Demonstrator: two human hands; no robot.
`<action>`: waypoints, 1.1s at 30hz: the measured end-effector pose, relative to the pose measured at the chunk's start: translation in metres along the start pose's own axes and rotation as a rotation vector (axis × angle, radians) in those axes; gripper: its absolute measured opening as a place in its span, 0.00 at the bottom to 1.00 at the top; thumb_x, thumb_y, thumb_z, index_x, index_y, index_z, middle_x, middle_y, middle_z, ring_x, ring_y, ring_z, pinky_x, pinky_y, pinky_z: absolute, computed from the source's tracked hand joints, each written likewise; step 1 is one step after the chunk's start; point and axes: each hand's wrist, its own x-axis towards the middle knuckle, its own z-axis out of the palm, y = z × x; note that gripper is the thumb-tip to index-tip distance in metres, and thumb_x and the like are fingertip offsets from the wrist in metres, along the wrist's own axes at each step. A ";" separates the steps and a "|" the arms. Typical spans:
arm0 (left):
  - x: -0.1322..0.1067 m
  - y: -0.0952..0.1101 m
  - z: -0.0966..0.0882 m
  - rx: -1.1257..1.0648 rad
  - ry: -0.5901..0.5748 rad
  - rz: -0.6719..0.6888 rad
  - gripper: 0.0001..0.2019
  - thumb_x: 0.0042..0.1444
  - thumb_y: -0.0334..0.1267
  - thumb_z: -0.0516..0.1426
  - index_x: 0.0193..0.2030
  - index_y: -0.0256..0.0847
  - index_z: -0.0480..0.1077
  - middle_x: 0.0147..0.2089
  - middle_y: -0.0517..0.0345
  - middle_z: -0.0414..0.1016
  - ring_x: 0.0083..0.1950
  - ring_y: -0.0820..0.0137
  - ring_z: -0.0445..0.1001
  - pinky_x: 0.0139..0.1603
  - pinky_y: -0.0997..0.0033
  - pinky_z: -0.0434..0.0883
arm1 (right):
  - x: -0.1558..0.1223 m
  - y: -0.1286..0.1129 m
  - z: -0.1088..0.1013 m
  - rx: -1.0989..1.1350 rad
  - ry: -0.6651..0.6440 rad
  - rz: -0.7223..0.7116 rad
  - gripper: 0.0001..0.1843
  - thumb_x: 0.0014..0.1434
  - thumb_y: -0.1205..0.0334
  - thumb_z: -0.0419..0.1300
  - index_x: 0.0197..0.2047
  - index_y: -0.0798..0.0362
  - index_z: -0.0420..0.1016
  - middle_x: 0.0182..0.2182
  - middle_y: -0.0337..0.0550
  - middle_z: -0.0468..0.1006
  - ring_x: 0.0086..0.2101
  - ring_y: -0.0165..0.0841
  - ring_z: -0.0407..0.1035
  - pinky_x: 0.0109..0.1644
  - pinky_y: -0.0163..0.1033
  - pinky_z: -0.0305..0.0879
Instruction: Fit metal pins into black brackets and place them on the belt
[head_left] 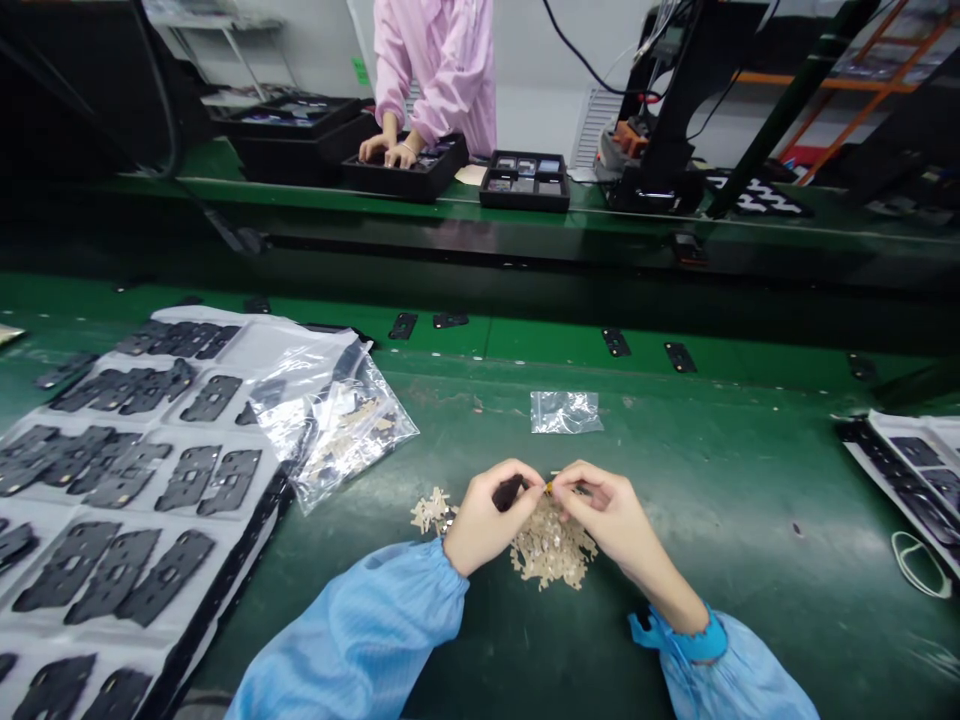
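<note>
My left hand point(486, 515) is closed around a small dark part point(510, 490). My right hand point(600, 510) pinches a tiny tan piece point(551, 486) against it, fingertips of both hands meeting. Both hands hover over a heap of small tan flex pieces point(551, 548) on the green table point(712, 500). A smaller clump of the same tan pieces point(431, 511) lies just left of my left hand. Both sleeves are light blue.
A white tray of black flat parts point(127, 470) fills the left, with a clear bag of tan pieces point(341, 425) on its edge. A small empty clear bag point(565, 411) lies ahead. Another tray point(911, 470) sits right. Across the conveyor, a person in pink point(439, 75) handles black trays point(525, 180).
</note>
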 end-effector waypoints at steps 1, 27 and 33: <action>-0.001 0.001 0.000 0.033 0.028 0.039 0.04 0.52 0.33 0.56 0.29 0.37 0.70 0.26 0.60 0.68 0.25 0.76 0.64 0.27 0.76 0.62 | 0.000 0.000 0.000 0.011 0.012 -0.005 0.10 0.51 0.56 0.64 0.29 0.55 0.75 0.27 0.38 0.69 0.24 0.26 0.65 0.27 0.32 0.69; -0.003 -0.008 -0.005 0.326 0.012 0.228 0.09 0.54 0.27 0.51 0.34 0.39 0.73 0.31 0.57 0.71 0.29 0.74 0.67 0.30 0.75 0.62 | 0.002 -0.004 -0.026 0.163 0.340 -0.046 0.08 0.47 0.60 0.67 0.30 0.55 0.77 0.29 0.43 0.76 0.28 0.31 0.69 0.30 0.35 0.71; -0.007 -0.011 -0.002 0.512 -0.079 0.265 0.05 0.54 0.30 0.53 0.29 0.39 0.69 0.28 0.59 0.65 0.28 0.73 0.65 0.31 0.75 0.63 | 0.004 0.002 -0.020 0.072 0.211 0.000 0.09 0.49 0.58 0.66 0.30 0.55 0.77 0.29 0.43 0.76 0.28 0.31 0.69 0.30 0.35 0.71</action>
